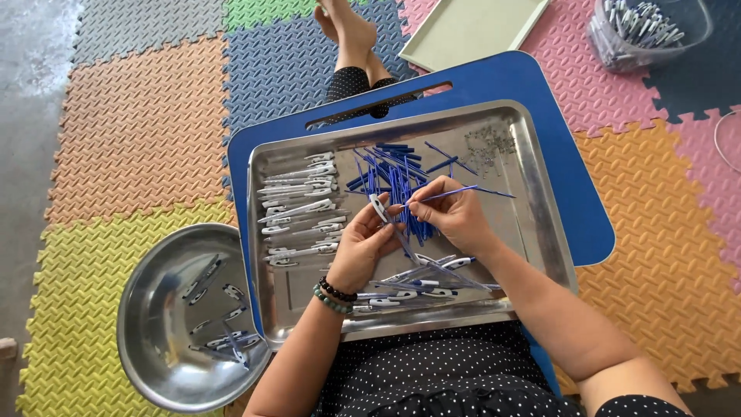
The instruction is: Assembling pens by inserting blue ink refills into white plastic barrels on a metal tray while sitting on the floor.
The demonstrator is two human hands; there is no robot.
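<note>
Left hand: palm up over the steel tray, fingers curled round a white pen barrel, tip up-left.
Right hand: pinching a blue refill (thin), long axis near level, pointing toward the tray's right rim.
</note>
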